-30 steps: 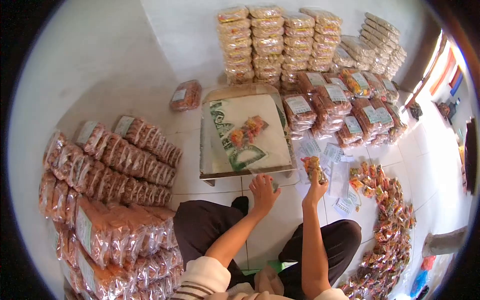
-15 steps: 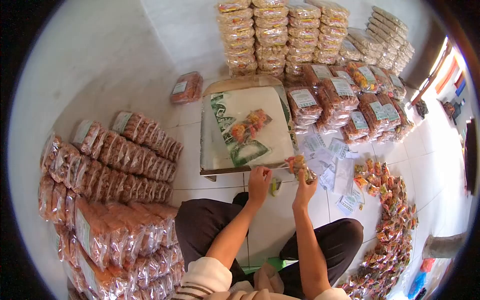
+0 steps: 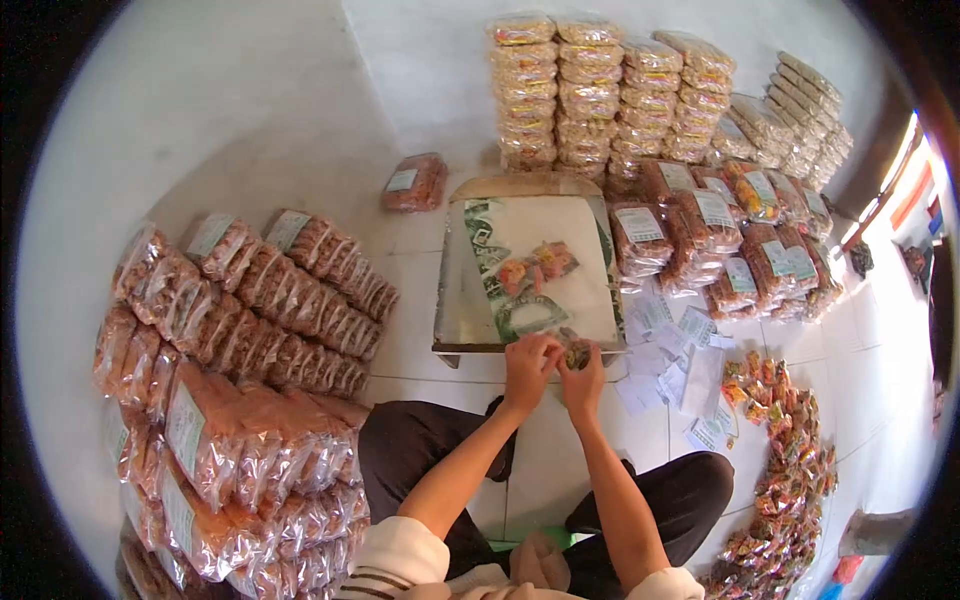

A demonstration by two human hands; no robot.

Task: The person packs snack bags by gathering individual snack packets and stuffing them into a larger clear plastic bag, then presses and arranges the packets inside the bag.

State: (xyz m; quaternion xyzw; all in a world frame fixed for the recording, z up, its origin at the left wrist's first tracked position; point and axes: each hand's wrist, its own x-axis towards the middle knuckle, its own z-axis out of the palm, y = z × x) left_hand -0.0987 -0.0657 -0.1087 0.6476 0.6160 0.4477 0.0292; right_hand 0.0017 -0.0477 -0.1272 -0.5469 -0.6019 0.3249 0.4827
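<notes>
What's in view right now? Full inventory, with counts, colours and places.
Low table: 1, white top, green print, centre
Table packets: 2, orange-red, on low table
Held packet: 1, multicoloured, table's near edge
Paper slips: several, white and green, floor right
Loose packets: many, orange-red, farther right
Labelled bags: many, mostly brown, behind paper slips
Pale bags: many, beige, by back wall
Left-side bags: many, brown, stacked
Lone bag: 1, reddish-brown, beyond table's far-left corner
Grey object: 1, unclear, lower right
Legs: 2, dark trousers, bottom
Left hand: 1, bare, at held packet
Right hand: 1, bare, gripping held packet
</notes>
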